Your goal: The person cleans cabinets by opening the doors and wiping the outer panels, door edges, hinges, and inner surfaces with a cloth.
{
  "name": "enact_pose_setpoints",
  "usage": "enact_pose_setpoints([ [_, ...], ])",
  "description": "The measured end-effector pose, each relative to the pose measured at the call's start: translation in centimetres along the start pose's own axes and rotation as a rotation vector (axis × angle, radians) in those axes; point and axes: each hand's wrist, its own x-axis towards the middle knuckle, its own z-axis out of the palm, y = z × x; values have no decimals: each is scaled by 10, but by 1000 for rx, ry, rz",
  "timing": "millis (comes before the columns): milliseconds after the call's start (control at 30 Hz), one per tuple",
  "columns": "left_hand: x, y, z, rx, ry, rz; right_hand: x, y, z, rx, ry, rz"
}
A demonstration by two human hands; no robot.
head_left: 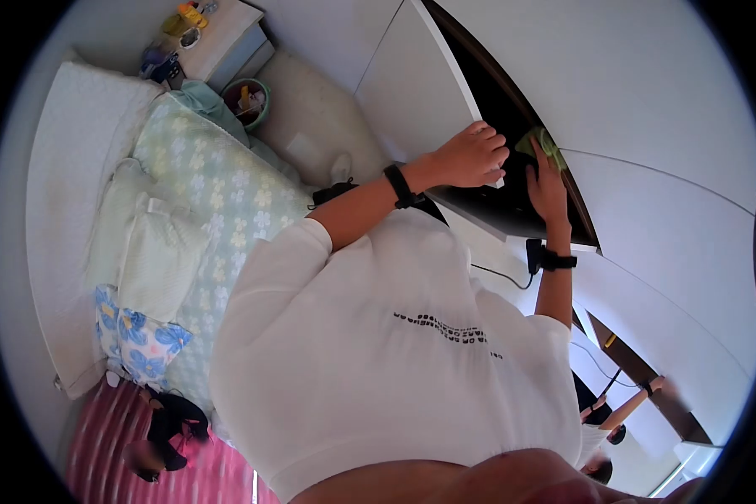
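Observation:
My left hand (472, 156) grips the free edge of a white cabinet door (420, 84), which stands swung open. Its fingers curl round the edge, and a black band circles the wrist. My right hand (548, 191) lies on a green cloth (546, 144) against the brown edge of the cabinet opening (581, 210), with its thumb apart from the fingers. Part of the cloth is hidden under the fingers. The cabinet's interior between my hands is dark, so its contents cannot be made out.
A bed with a flowered green cover (227, 185) and pillows (164, 252) stands to the left. Beyond are a bin (265, 105) and a nightstand (218, 50). Another person (176, 428) is at lower left. A mirror (647, 445) at lower right shows reflections.

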Motion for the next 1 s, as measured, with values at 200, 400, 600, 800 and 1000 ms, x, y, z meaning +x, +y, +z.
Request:
enact_pose_setpoints([
  [200,6,5,8,82,17,-34,-59,29,7,-72,103,108],
  [400,9,10,6,125,-82,-53,-76,23,-10,-52,276,281],
  [600,8,2,-3,154,-87,47,-104,-32,-56,106,940,-209],
  [800,7,11,-16,148,-168,-32,-98,19,-15,469,729,279],
  [1000,-14,15,-32,128,-173,-112,-68,37,60,304,519,260],
])
